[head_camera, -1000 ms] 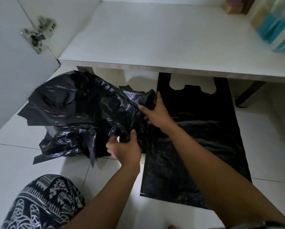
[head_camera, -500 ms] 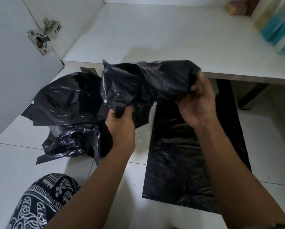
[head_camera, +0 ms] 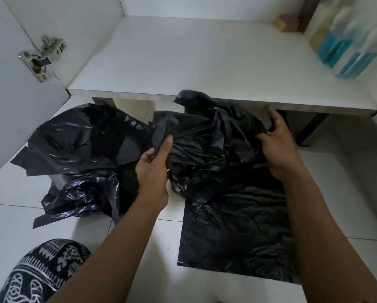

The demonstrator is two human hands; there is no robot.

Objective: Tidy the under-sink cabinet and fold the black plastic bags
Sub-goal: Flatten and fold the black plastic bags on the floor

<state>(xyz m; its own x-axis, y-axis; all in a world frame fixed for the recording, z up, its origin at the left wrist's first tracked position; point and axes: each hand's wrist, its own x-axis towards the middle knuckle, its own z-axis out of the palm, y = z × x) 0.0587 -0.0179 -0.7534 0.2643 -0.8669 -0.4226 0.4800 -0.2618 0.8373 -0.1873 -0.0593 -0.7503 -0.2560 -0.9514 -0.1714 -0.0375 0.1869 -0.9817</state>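
With left hand [head_camera: 154, 171] and right hand [head_camera: 280, 147] both curled into the plastic, holding one crumpled black bag [head_camera: 207, 145] just above the flattened bag [head_camera: 237, 228] on the floor [head_camera: 14, 206], loose heap [head_camera: 82, 154] alongside. Seemingly mid-unfurling; calls next for spreading it flat.

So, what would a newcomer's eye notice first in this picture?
First, the crumpled black bag in the centre, gripped by the left hand and the right hand. Left of it lies a heap of black bags on the white tiles; below it a flattened bag lies spread. Blurred blue bottles stand on the cabinet shelf, top right.
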